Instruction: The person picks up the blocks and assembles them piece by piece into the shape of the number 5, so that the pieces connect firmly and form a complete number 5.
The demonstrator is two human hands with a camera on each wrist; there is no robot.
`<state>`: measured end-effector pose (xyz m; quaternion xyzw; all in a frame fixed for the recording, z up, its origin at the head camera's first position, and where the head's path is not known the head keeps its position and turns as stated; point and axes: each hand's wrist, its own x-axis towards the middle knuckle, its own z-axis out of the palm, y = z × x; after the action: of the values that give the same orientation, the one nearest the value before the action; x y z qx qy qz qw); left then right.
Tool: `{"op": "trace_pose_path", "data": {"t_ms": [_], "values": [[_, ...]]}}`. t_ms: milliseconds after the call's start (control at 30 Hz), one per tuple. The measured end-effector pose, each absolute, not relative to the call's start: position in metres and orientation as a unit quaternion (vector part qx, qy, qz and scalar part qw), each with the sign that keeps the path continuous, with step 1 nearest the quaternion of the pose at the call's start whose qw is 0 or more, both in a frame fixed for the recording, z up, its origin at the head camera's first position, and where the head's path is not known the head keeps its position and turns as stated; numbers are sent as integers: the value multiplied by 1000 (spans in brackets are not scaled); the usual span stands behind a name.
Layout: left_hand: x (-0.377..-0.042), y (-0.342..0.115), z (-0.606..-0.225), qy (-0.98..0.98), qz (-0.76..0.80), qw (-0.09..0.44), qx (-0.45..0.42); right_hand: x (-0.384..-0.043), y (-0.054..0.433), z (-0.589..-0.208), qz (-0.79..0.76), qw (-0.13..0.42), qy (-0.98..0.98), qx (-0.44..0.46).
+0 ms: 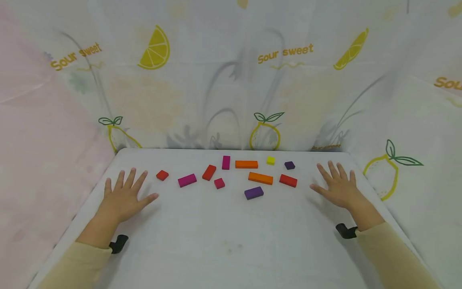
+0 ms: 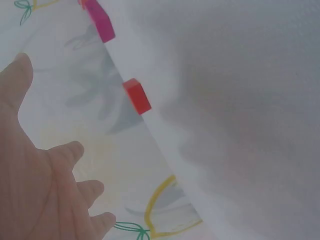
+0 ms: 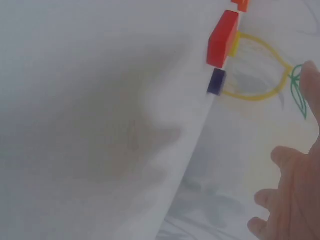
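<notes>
My left hand (image 1: 122, 199) hovers palm down over the table's left side, fingers spread, holding nothing. Nearest to it lies a small red block (image 1: 162, 175), also seen in the left wrist view beside a magenta block (image 2: 101, 21). On the right, my right hand (image 1: 338, 188) is spread likewise and holds nothing. Closest to that hand are a dark purple cube (image 1: 290, 165) and a red block (image 1: 288, 180). Between the hands lie two orange blocks (image 1: 260, 178), a yellow cube (image 1: 270, 160), a purple block (image 1: 254, 193), a red block (image 1: 209, 172) and a pinkish-red cube (image 1: 219, 183).
The blocks lie scattered across the far half of a white table (image 1: 202, 241). Behind it hangs a pale curtain (image 1: 195, 100) printed with lemons and words. A pink cloth (image 1: 32, 120) borders the left side. Each wrist carries a black strap piece (image 1: 119, 244).
</notes>
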<state>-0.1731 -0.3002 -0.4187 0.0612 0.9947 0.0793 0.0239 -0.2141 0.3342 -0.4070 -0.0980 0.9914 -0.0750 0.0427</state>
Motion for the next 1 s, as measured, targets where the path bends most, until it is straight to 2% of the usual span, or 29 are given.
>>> {"op": "trace_pose_path", "data": {"t_ms": [367,1000], "values": [[-180,-273,-416,993,87,16,84,-221,307,-409,-81,22,989,-124],[-198,-225,-417,984,105,-30,141,-237,265,-405,-116,5,982,-150]]}}
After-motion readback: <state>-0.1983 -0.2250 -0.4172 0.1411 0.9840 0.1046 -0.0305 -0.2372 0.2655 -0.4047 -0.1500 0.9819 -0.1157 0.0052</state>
